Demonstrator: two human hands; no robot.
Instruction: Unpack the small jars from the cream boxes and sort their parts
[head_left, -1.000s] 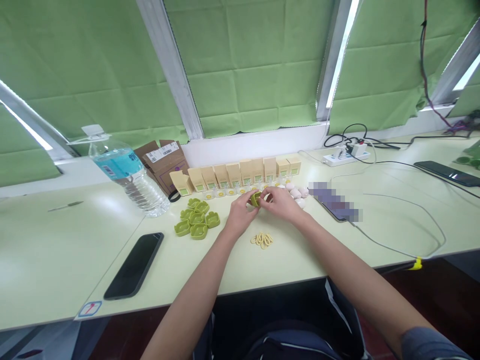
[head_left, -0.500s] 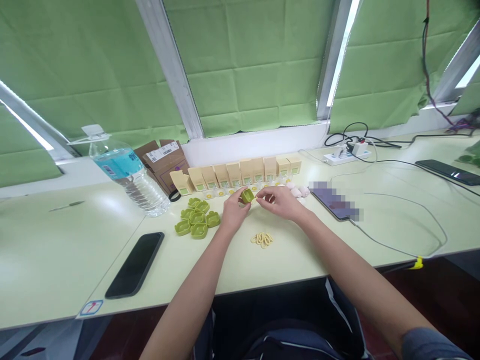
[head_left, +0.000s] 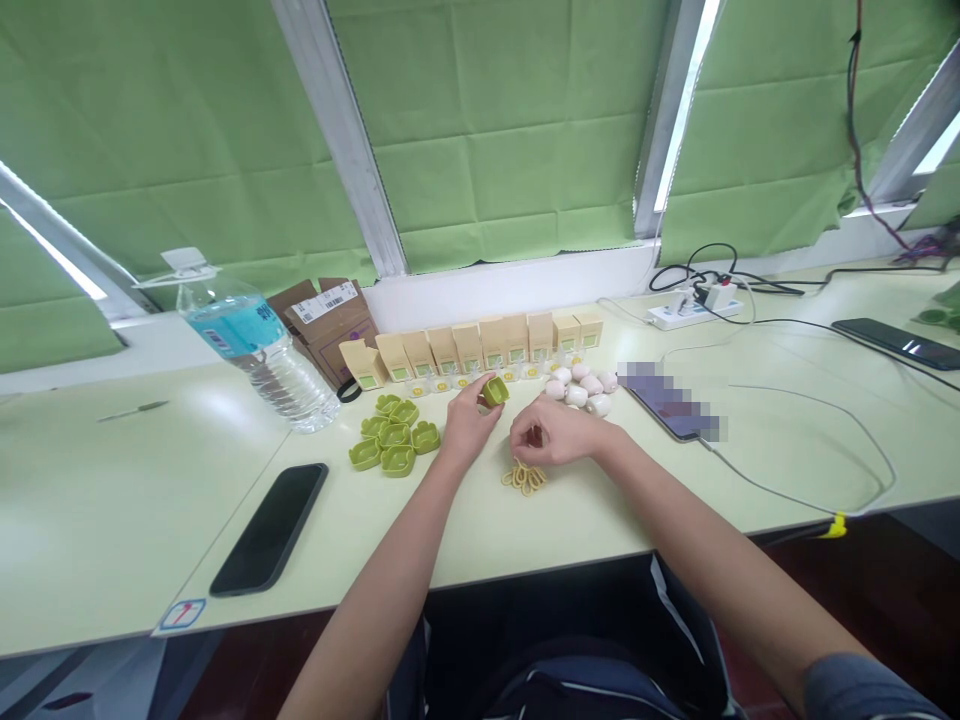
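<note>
My left hand [head_left: 466, 425] holds a small green plastic cup [head_left: 494, 390] by its fingertips, just above the table. My right hand [head_left: 553, 437] hovers with curled fingers right over a little pile of yellow rings [head_left: 524, 478]; whether it grips one I cannot make out. Several more green cups [head_left: 394, 437] lie grouped to the left of my left hand. A row of small tan boxes [head_left: 480, 347] stands behind, with several pink-white pellets [head_left: 579, 388] beside it.
A water bottle [head_left: 255, 345] and a brown carton [head_left: 326, 320] stand at the back left. A dark phone [head_left: 270, 527] lies near the front edge, another phone [head_left: 670, 403] with a cable to the right. A power strip [head_left: 694, 310] with cables sits further back.
My right hand has drawn away from the green cup and come down toward me onto the pile of yellow rings. My left hand kept the cup and shifted slightly left.
</note>
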